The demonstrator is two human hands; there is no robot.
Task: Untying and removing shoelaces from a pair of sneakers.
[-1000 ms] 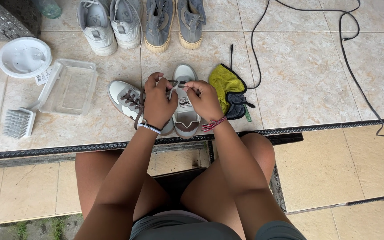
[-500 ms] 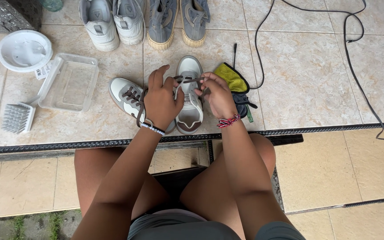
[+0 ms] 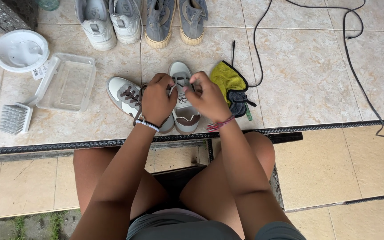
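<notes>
While both hands work over one white sneaker (image 3: 184, 104) on the tiled floor (image 3: 307, 75), the left hand (image 3: 157, 98) is closed around its laces (image 3: 173, 89), fingers curled tight near the top of the tongue. Beside it, the right hand (image 3: 209, 97) is also closed, its grip pinching a lace end just above the shoe's opening; the two hands nearly touch each other. This sneaker points away from the person, its heel near the dark metal strip (image 3: 67, 146) that edges the step. Lying just to its left, partly under the left wrist, is the second sneaker (image 3: 125, 95) of the pair, angled outward, with brown laces showing.

Just right of the held shoe lies a yellow cloth (image 3: 228, 80) with a dark grey cloth (image 3: 238, 100) partly tucked against it. Further left sit a clear plastic tray (image 3: 66, 82), a white scrubbing brush (image 3: 16, 118) with its bristles up, and a round white bowl (image 3: 21, 50). Along the far side stand a pair of white sneakers (image 3: 110, 20) and a pair of grey sneakers (image 3: 176, 20), side by side. A black cable (image 3: 356, 58) snakes across the tiles on the right, well apart from the hands. The person's bare knees show below the step.
</notes>
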